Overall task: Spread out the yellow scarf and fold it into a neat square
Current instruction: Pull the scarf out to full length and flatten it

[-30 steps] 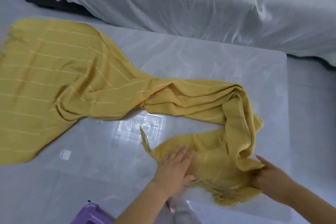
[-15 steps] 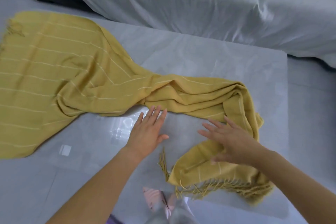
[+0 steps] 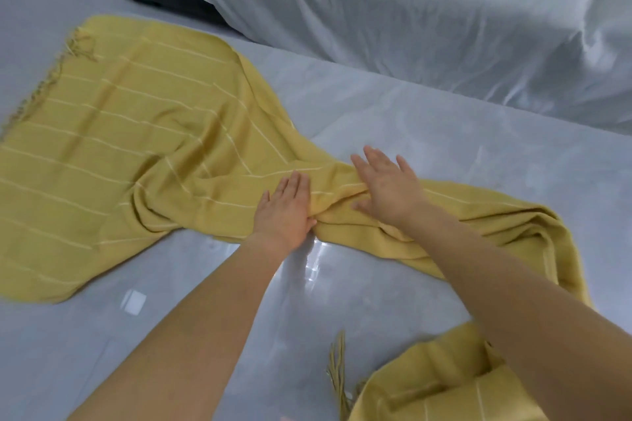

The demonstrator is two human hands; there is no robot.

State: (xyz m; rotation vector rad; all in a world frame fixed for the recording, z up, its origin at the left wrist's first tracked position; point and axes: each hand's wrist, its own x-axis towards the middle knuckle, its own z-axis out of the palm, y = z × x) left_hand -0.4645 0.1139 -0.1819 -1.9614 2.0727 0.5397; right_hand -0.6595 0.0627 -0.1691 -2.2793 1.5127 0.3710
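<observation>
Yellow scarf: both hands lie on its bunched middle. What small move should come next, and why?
Probably slide the right hand rightward along the yellow scarf while the left hand pins it: the left part lies flat, but the middle is gathered into folds.

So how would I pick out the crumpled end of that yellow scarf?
On the glossy grey table, follow the yellow striped fabric scarf rightward and round toward the bottom edge. Its near end lies bunched beneath the right forearm, long tassels trailing; the far-left end lies flat.
</observation>
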